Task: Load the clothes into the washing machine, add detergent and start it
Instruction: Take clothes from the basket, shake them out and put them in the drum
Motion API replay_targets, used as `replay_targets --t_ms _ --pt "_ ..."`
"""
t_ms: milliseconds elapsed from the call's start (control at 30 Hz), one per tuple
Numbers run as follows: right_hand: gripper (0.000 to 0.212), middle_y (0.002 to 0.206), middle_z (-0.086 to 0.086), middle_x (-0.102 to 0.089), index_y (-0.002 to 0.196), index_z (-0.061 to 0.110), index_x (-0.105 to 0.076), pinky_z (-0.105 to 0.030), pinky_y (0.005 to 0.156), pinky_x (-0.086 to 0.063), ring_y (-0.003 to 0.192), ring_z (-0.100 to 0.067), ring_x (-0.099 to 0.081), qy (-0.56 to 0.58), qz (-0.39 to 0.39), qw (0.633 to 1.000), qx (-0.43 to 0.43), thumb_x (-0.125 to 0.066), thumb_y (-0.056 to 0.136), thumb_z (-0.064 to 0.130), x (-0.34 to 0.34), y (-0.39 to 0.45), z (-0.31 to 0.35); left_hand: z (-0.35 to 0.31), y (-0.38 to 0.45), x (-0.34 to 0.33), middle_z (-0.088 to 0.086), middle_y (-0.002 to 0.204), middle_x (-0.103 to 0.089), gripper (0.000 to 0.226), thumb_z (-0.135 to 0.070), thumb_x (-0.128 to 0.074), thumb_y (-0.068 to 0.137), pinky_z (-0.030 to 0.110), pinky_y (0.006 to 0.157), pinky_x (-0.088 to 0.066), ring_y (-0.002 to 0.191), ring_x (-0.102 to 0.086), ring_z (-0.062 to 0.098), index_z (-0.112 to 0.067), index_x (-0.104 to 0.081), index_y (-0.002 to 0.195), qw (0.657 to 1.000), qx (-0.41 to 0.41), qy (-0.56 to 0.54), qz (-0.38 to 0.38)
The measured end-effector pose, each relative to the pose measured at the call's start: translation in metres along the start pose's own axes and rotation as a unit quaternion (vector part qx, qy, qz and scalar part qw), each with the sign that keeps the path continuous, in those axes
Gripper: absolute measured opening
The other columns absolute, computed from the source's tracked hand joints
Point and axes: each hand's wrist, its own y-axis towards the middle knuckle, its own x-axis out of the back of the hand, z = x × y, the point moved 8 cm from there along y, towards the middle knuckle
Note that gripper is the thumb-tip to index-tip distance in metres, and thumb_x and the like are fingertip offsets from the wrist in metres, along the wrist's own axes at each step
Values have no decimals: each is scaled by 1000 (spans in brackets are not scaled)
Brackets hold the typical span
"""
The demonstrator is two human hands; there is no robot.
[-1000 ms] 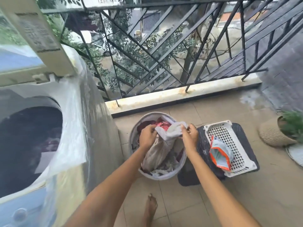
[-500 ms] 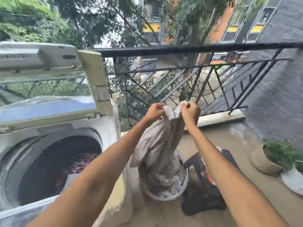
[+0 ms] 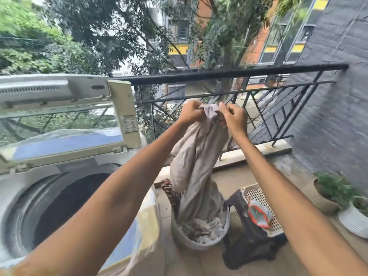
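My left hand (image 3: 191,114) and my right hand (image 3: 232,118) both grip the top edge of a long beige garment (image 3: 197,166), held up at railing height. Its lower end still hangs into the grey laundry basket (image 3: 191,243) on the floor, where more clothes lie. The top-loading washing machine (image 3: 23,186) stands at the left with its lid (image 3: 65,124) raised; its drum (image 3: 65,204) looks dark inside. An orange and white detergent packet (image 3: 258,215) lies on a white perforated tray (image 3: 256,196), right of the basket.
A black metal railing (image 3: 229,73) runs behind the hands. A dark cloth or mat (image 3: 249,248) lies under the tray. Two potted plants (image 3: 332,188) stand by the grey wall (image 3: 338,96) at the right. Clear plastic covers the machine's side.
Both hands have lifted the beige garment from the basket up to railing height. The view has tilted upward, and the tray with the packet shows again.
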Motion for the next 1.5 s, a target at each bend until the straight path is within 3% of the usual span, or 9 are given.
replay_targets --t_ms 133,367,467,567,800,1000,1133,1333,1500 --pt "31 94 6 -63 103 21 -57 -32 64 -53 73 6 -60 86 46 995 17 -64 83 45 7 -14 -15 -30 11 9 6 65 -46 25 -24 -55 58 28 57 -40 62 -43 14 -4 -60 72 999 -10 -43 0" --pt "51 104 -2 -69 114 13 -60 -25 62 -53 87 -21 -67 -78 230 968 -62 -77 73 38 -54 -52 -74 -131 32 65 6 62 -43 9 -17 -55 62 22 50 -35 55 -39 12 -12 -49 59 985 -77 -123 -89" --pt "39 73 -9 -68 77 14 -59 -42 63 -55 72 -32 -67 -96 202 968 -114 -73 73 49 -78 -56 -76 -159 38 88 9 66 -46 5 -12 -52 61 22 53 -35 63 -41 14 -14 -50 57 981 -102 -125 -107" --pt "40 69 -12 -66 63 15 -53 -34 61 -48 72 -33 -66 -115 148 975 -115 -65 81 49 -84 -34 -61 -173 33 112 9 65 -54 14 -2 -54 71 25 56 -45 61 -50 15 -12 -56 61 975 -113 -144 -123" --pt "12 76 -13 -70 83 5 -71 -29 49 -35 68 -23 -61 -61 -5 998 7 -66 83 16 -23 36 48 -159 33 213 5 62 -58 14 -6 -55 72 23 50 -48 55 -53 14 -13 -58 60 960 -119 -128 -221" --pt "26 98 -14 -70 91 -6 -71 -10 58 -40 96 -25 -63 22 -40 992 119 -47 84 -7 6 80 164 -116 27 246 -7 48 -50 24 -11 -62 68 21 48 -42 49 -47 10 -19 -51 48 963 -67 -84 -246" --pt "31 90 -17 -71 84 -1 -73 -33 66 -49 84 -21 -64 40 -71 980 181 -47 80 16 22 93 215 -106 23 250 0 55 -49 13 -22 -57 63 28 55 -45 54 -48 11 -15 -55 53 978 -63 -2 -200" --pt "26 87 -13 -72 83 8 -73 -32 56 -38 77 -11 -58 23 -123 968 220 -51 85 22 54 101 285 -92 2 291 -2 55 -49 26 -8 -56 87 24 41 -51 47 -50 9 -18 -59 63 979 -51 35 -193" --pt "20 74 7 -53 76 18 -69 -20 49 -34 73 -7 -47 39 -100 959 263 -51 83 19 40 97 319 -101 -39 352 -9 53 -51 7 -13 -53 68 22 49 -42 50 -46 7 -19 -56 67 959 -67 -40 -272"
